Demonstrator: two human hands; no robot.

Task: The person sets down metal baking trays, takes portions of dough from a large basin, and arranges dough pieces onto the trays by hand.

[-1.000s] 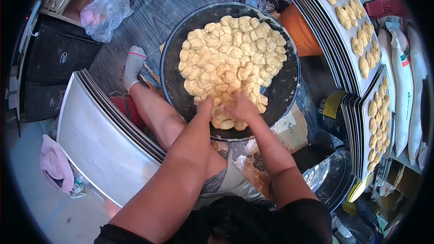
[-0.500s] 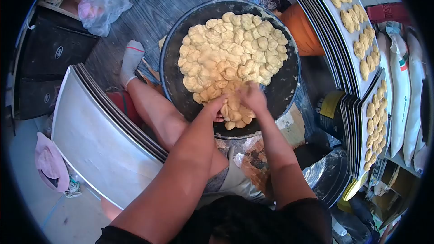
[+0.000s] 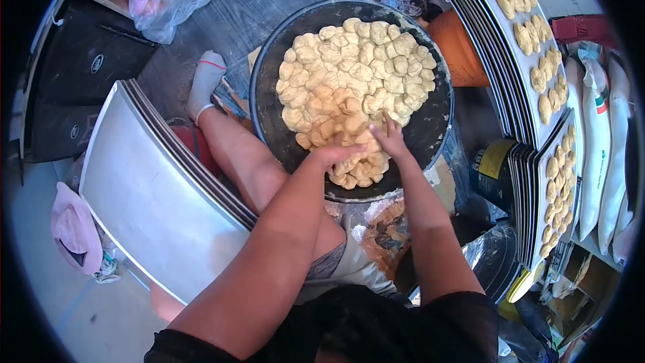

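Note:
A wide black basin (image 3: 431,128) stands in front of me, heaped with rounded lumps of pale yellow dough (image 3: 349,70). My left hand (image 3: 339,155) lies over the near side of the heap, fingers stretched to the right across the dough. Beside it, my right hand (image 3: 391,140) has its fingers spread and touches the lumps from the right. Neither hand is closed around a piece. Some lumps under both hands are hidden.
On the right, stacked trays (image 3: 521,104) carry rows of shaped dough pieces, with white sacks (image 3: 594,154) beyond. Bare metal trays (image 3: 154,181) are stacked at left. An orange bucket (image 3: 460,50) stands behind the basin; a plastic bag (image 3: 168,0) lies upper left.
My right hand, blurred before, has opened with its fingers spread. The left hand's curled fingers have straightened across the dough. The whole view has shifted slightly, so the basin appears farther right.

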